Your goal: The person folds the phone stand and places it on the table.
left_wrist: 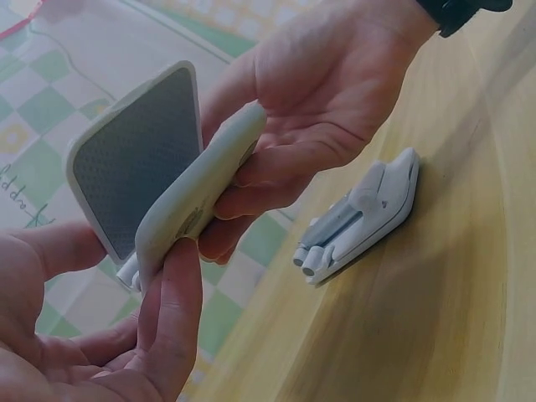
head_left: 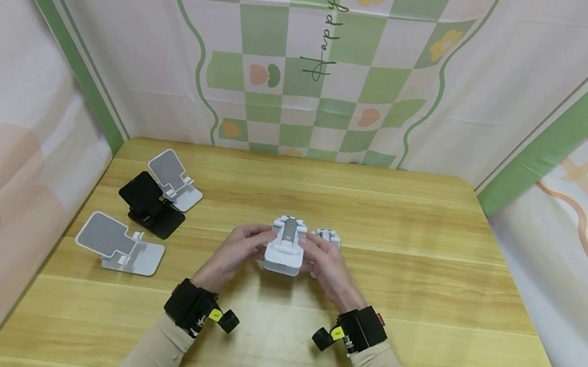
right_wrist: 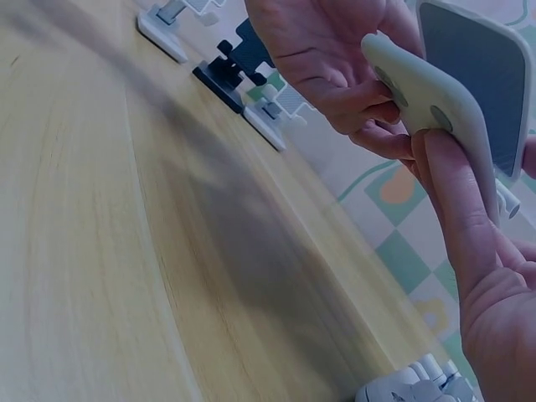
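Observation:
A white phone stand (head_left: pixel 283 259) with a grey pad is up in front of me over the table, between both hands. My left hand (head_left: pixel 235 252) grips its left side, and from the right my right hand (head_left: pixel 331 269) holds it too. In the left wrist view the padded plate (left_wrist: pixel 138 159) stands at an angle to the thick rounded base (left_wrist: pixel 197 188), with fingers against the base's underside. The right wrist view shows round feet under that base (right_wrist: pixel 456 100). Partly hidden behind my right hand, a second white stand (head_left: pixel 328 235) lies folded on the table.
Toward the table's left side stand three opened phone stands: a white one with a grey pad (head_left: pixel 167 169) at the back, a black one (head_left: pixel 154 206), and another white one (head_left: pixel 134 258) nearer me. A patterned cloth (head_left: pixel 313 53) hangs behind the wooden table (head_left: pixel 422 317).

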`<state>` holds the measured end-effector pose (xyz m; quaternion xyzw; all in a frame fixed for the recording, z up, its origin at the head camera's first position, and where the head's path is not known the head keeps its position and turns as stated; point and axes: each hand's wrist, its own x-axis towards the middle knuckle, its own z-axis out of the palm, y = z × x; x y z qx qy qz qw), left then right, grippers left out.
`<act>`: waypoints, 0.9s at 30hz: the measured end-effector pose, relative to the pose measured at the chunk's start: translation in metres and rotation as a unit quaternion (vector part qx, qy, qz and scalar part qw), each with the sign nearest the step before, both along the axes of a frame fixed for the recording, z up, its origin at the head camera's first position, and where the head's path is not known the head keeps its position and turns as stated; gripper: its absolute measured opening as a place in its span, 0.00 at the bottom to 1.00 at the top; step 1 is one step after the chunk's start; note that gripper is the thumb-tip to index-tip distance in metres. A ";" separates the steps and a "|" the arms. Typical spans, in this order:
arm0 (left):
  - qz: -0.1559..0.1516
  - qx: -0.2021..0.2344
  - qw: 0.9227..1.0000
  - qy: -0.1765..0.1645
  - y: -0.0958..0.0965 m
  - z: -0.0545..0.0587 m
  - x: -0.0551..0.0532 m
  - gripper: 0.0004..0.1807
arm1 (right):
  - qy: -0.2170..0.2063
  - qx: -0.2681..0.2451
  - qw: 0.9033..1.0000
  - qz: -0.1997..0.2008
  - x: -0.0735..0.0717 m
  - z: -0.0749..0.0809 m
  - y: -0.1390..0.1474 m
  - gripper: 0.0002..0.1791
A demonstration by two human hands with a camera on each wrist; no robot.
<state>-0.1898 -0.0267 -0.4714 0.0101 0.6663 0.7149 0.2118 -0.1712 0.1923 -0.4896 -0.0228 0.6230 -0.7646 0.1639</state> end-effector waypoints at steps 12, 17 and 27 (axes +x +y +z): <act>-0.013 0.005 1.000 0.005 -0.001 -0.004 -0.002 0.27 | -0.001 0.004 1.000 0.002 -0.001 -0.001 0.001 0.32; -0.013 0.003 1.000 0.008 -0.001 -0.004 -0.001 0.27 | -0.003 -0.002 1.000 0.004 0.000 -0.001 0.001 0.31; -0.002 -0.006 1.000 0.004 -0.001 -0.005 0.000 0.25 | 0.002 -0.011 1.000 0.012 0.002 -0.002 0.000 0.29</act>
